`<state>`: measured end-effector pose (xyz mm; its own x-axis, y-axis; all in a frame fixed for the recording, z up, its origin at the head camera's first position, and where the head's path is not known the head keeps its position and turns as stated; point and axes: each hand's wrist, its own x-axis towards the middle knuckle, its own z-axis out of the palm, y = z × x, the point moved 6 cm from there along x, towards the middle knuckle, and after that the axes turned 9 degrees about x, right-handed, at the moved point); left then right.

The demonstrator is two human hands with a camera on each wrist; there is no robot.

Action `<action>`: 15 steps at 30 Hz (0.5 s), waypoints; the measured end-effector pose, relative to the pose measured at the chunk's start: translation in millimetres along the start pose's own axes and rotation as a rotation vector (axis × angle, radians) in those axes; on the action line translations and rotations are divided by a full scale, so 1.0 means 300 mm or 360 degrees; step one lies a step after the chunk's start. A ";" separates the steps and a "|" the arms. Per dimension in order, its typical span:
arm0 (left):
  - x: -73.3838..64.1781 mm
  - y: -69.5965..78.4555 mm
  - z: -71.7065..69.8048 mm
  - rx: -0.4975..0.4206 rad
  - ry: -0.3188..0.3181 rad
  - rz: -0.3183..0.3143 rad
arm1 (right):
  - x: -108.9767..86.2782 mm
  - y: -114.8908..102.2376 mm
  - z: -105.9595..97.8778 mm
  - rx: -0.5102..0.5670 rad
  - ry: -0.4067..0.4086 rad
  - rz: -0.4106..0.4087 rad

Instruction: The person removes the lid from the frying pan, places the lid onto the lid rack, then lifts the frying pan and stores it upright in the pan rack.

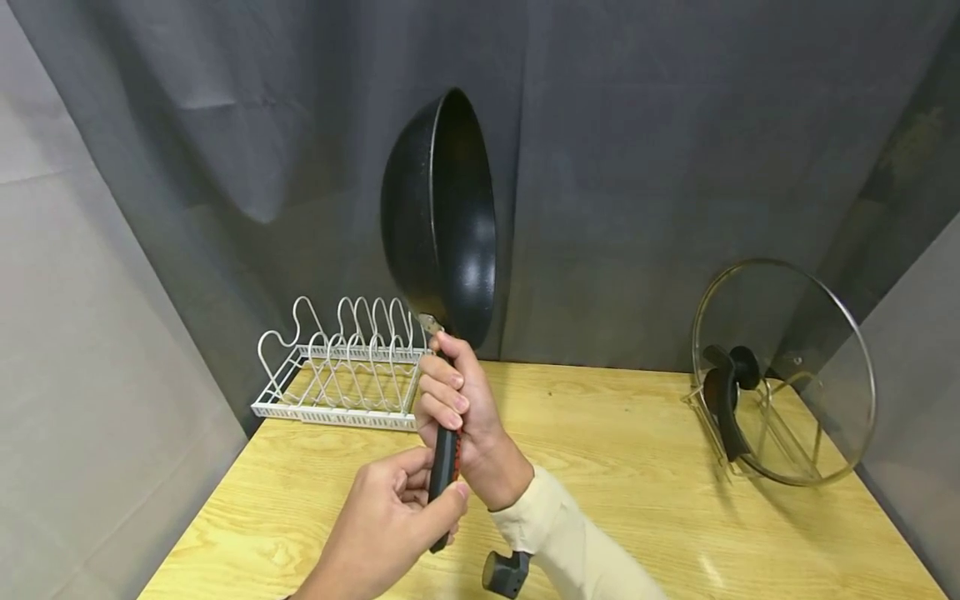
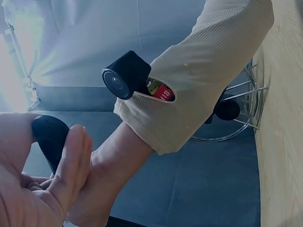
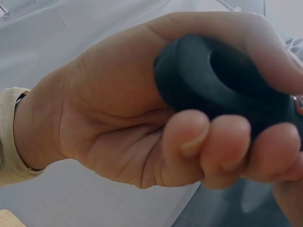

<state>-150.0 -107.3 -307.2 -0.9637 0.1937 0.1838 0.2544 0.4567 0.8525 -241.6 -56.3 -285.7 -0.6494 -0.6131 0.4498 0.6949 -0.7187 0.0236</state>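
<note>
A black wok (image 1: 442, 212) is held up in the head view, its bowl on top, tilted on its side with the opening facing right. Its black handle (image 1: 444, 471) runs down through both hands. My right hand (image 1: 457, 408) grips the handle just below the bowl, fingers curled around and thumb along it. Lower down, my left hand (image 1: 393, 512) holds the end of the handle between thumb and curled fingers. The right wrist view shows the rounded handle end (image 3: 189, 80) with its hanging hole, thumb above it and fingertips beneath.
A white wire rack (image 1: 337, 412) with upright loops stands at the back left of the wooden table (image 1: 600, 467). At the right, a glass lid (image 1: 795, 350) with a black knob leans upright in a wire stand (image 1: 813, 450). Grey curtains (image 1: 637, 183) close off the back.
</note>
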 end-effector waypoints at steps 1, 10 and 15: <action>-0.001 -0.001 -0.003 -0.0005 0.0004 -0.0008 | 0.002 0.003 0.000 0.0012 -0.0006 0.0003; -0.012 -0.001 -0.034 0.0019 0.0061 -0.0063 | 0.023 0.025 -0.004 0.0067 -0.0046 -0.0016; -0.017 -0.003 -0.049 0.0054 0.0108 -0.0060 | 0.035 0.039 -0.005 0.0132 -0.0083 0.0013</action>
<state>-146.7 -121.4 -301.8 -0.9756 0.1168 0.1859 0.2195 0.4920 0.8425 -240.6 -71.5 -282.0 -0.6282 -0.5993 0.4961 0.7247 -0.6828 0.0927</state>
